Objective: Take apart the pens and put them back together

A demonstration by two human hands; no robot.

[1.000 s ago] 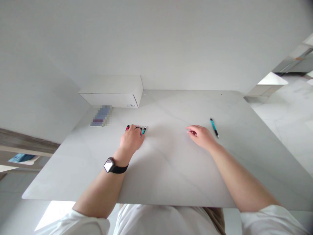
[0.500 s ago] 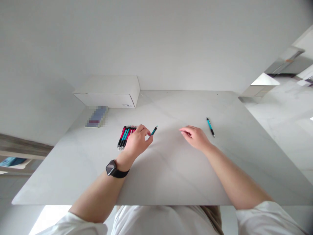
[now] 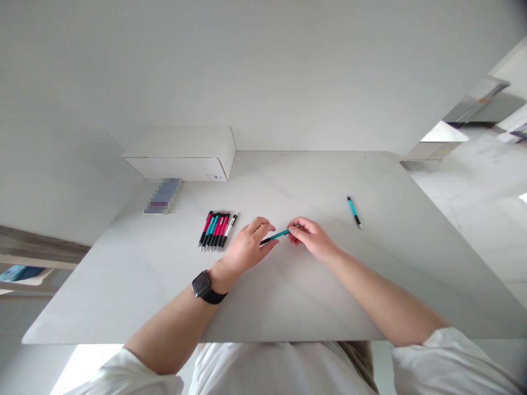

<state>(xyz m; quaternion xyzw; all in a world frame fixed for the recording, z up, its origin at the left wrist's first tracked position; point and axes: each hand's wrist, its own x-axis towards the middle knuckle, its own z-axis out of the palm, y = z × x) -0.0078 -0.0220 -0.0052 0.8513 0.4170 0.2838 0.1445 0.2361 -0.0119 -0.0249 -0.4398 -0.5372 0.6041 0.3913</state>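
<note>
A teal pen (image 3: 280, 234) with a black grip is held slantwise just above the table between my hands. My right hand (image 3: 310, 237) pinches its right end between thumb and fingers. My left hand (image 3: 249, 244), with a black watch (image 3: 201, 284) on its wrist, is around the pen's black grip end; its thumb and index finger stand apart, with the pen passing between them. Left of that hand lies a row of several pens (image 3: 214, 230), red, teal and white with black grips. Another teal pen (image 3: 354, 212) lies alone, beyond my right hand to the right.
A white box (image 3: 177, 169) stands against the wall at the back left. In front of it lies a blurred-out flat item (image 3: 163, 196). The white marbled table (image 3: 288, 302) ends at a front edge close to my body.
My left hand has brought the teal pen rightward and toward me, uncovering the row of pens. My right hand has moved slightly left and taken hold of the pen's other end.
</note>
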